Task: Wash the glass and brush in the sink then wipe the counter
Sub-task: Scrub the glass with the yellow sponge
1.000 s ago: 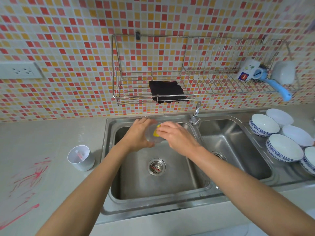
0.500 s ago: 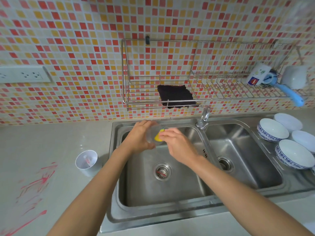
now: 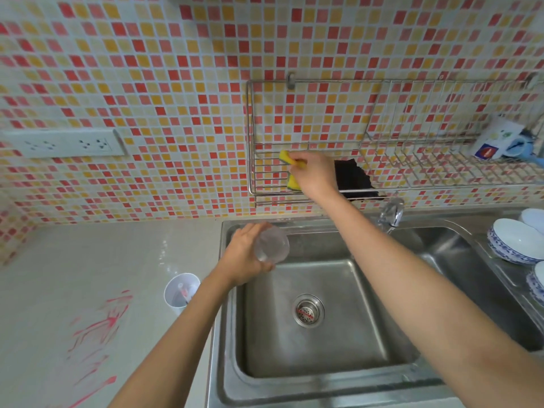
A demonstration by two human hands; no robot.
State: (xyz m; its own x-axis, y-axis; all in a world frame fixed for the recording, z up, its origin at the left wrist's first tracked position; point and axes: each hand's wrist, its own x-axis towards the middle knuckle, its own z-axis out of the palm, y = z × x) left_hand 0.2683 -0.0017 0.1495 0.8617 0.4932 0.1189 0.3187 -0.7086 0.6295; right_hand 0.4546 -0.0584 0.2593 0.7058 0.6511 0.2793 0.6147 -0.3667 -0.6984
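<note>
Counter: the pale counter (image 3: 73, 260) is carrying red smears (image 3: 97, 328) at 8 o'clock of the sink.
Cup: a white cup (image 3: 173, 298) is standing upright just beside the sink's left rim, at 9 o'clock of the drain. The brush (image 3: 184, 291) is leaning inside it, mostly hidden.
Sink: the steel sink (image 3: 309, 363) is lying at 6 o'clock, with its drain (image 3: 308, 310) showing a red streak.
Left hand: the left hand (image 3: 244, 260) is gripping the glass (image 3: 272, 244), fingers curled round its side, at 11 o'clock of the drain. The glass is tipped, one round end facing the camera, over the basin's far left corner.
Tap: the tap (image 3: 390, 214) is rising between the two basins at 1 o'clock.
Bowls: white, blue-patterned bowls (image 3: 518, 241) are sitting at 3 o'clock, right of the sink.
Right hand: the right hand (image 3: 315, 175) is reaching up at 12 o'clock, clutching a yellow sponge (image 3: 290, 157) in the rack's left end. Whether the sponge is touching the wire cannot be told.
Rack: the wire rack (image 3: 412, 184) is hanging on the tiled wall, a black cloth (image 3: 354, 178) draping at 3 o'clock of the right hand and a mug (image 3: 494, 139) lying far right.
Socket: a socket (image 3: 61, 142) is sitting at 9 o'clock of the rack.
</note>
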